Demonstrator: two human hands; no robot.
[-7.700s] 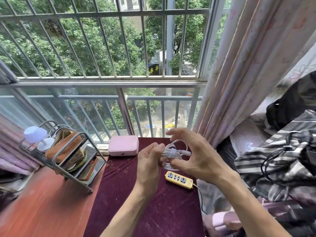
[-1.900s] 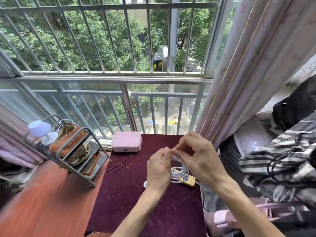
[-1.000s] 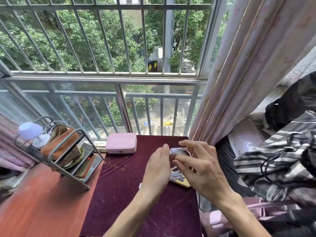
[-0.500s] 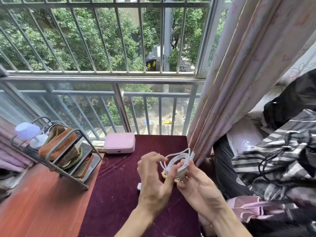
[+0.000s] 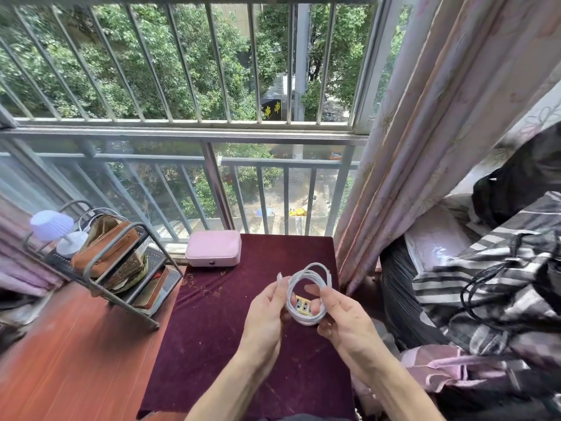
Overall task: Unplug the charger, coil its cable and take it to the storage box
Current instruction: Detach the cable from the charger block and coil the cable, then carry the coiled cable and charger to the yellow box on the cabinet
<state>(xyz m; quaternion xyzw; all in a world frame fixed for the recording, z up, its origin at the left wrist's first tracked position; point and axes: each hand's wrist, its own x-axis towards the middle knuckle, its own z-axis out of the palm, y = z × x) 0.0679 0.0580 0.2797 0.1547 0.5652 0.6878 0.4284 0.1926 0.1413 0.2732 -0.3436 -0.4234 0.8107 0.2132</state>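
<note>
Cable (image 5: 306,294): white, wound into a loose round coil of several turns, held above the worktop (image 5: 230,323) near its right edge. Left hand (image 5: 267,314) grips the coil's left side, fingers curled round the strands, thumb tip up by the top of the loop. Right hand (image 5: 343,317) pinches the coil's right side and lower arc between thumb and fingers.

Hidden / unclear: charger body not made out; it may sit behind a hand, cannot tell. Through the coil's opening shows a yellow strip (image 5: 302,305) with sockets, mostly covered by coil and fingers; whether it lies flat on the worktop cannot be told. Cable ends not traceable.

Surroundings: worktop covered in dark red cloth. Pink box (image 5: 213,248) at its far left corner, shut, well apart from the hands. Rack (image 5: 121,268) to the left holds a brown bag (image 5: 106,247) and a small lamp (image 5: 56,229). Curtain (image 5: 425,147) hangs just right of the coil. Striped fabric (image 5: 485,284) and a black cord (image 5: 479,287) farther right.
</note>
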